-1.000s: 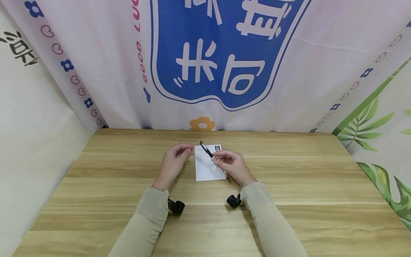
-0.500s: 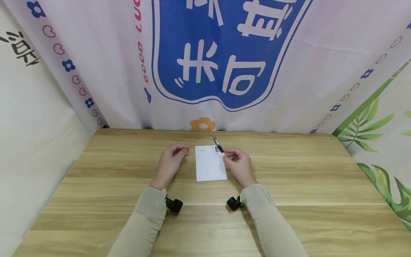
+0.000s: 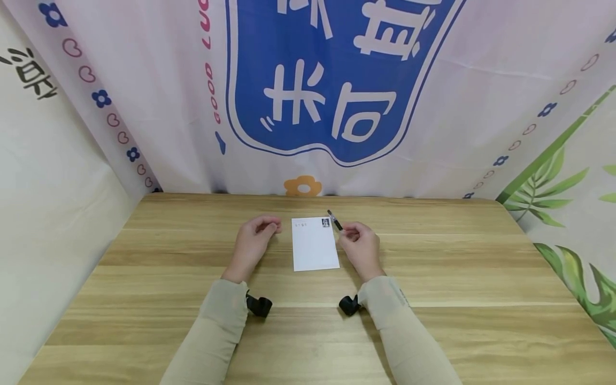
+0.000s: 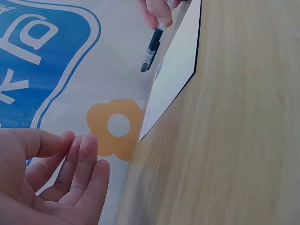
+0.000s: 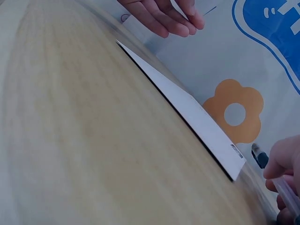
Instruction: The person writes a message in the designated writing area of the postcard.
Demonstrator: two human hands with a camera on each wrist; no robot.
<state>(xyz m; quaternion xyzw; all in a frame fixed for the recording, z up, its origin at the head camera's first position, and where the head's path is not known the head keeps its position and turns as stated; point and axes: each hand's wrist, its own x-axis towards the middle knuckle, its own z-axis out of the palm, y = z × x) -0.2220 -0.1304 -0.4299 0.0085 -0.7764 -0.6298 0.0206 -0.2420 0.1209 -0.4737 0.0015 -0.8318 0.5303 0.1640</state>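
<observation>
A small white sheet [image 3: 315, 246] lies flat on the table, with a dark square picture in its top right corner and a line of small marks at top left. At its right side my right hand [image 3: 359, 248] pinches a pen [image 3: 335, 220] between thumb and fingers. The pen has a dark end with a clip [image 4: 151, 51] and a clear barrel [image 5: 287, 197], and it slants up and left. Left of the sheet, apart from it, is my left hand [image 3: 253, 243]. Its fingers are loosely bent, the thumb close to the index fingertip, and hold nothing.
The wooden table [image 3: 308, 347] runs back to a hanging cloth [image 3: 192, 133] with a blue printed sign and an orange flower [image 3: 302, 186]. A black wrist camera [image 3: 260, 306] sits on each wrist. Leaf-printed cloth [image 3: 553, 187] hangs at the right.
My right hand has moved right with the pen, from over the sheet to its right edge. The left hand has drawn slightly left, away from the sheet. The sheet stays in place.
</observation>
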